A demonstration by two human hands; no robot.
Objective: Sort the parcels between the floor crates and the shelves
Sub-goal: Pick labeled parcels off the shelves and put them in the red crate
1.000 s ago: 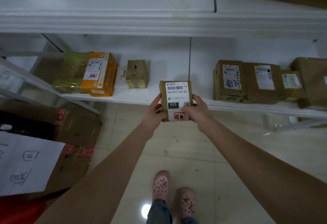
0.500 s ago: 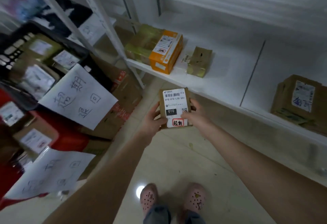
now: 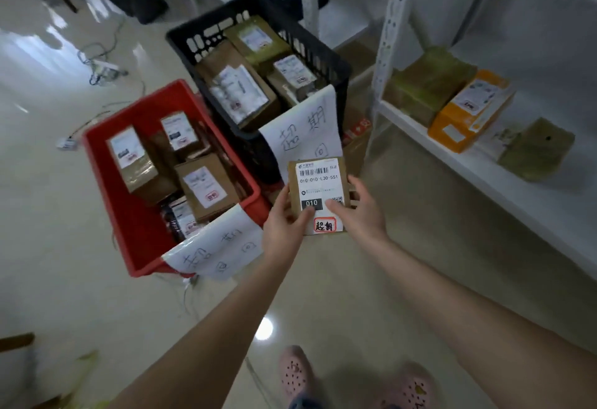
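Observation:
I hold a small brown parcel [image 3: 318, 182] with a white label and a red stamp upright in front of me. My left hand [image 3: 286, 226] grips its left edge, thumb on the label. My right hand [image 3: 358, 211] grips its right edge. Just left of the parcel a red crate [image 3: 135, 237] sits on the floor with several labelled parcels inside. Behind it stands a black crate [image 3: 310, 50], also holding several parcels. Each crate has a handwritten paper sheet hanging over its rim. The white shelf [image 3: 504, 182] runs along the right.
On the shelf lie an orange box [image 3: 471, 111], a greenish taped parcel [image 3: 429, 82] and a small taped box [image 3: 536, 150]. A white perforated shelf post [image 3: 387, 37] stands beside the black crate. Cables [image 3: 100, 66] lie on the glossy floor at left. My pink shoes [image 3: 297, 373] are below.
My view has swung left from the shelf to the floor crates. The parcel stays in both hands and is now beside the red crate instead of at the shelf edge.

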